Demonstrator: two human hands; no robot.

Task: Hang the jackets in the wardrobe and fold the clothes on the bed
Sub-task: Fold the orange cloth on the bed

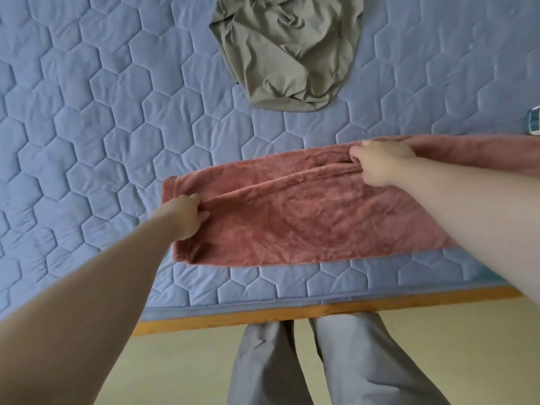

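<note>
Pinching pink fleece garment (306, 217) with 2 hands: left hand (187, 216) at cuff end, right hand (380, 162) mid-length; long axis runs left-right along bed edge (292, 312)

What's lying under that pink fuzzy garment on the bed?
Only the blue quilted mattress cover shows around the pink garment. Whatever lies directly beneath it is covered. Left hand and right hand pinch a fold on top.

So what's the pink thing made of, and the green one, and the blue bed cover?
The pink trousers look like plush fleece: fuzzy, matte nap with soft shading. The olive-green garment seems a thin, smooth woven cloth, maybe cotton or nylon, since it holds sharp creases. The blue bed cover is quilted, padded fabric, stitched in hexagons.
</note>
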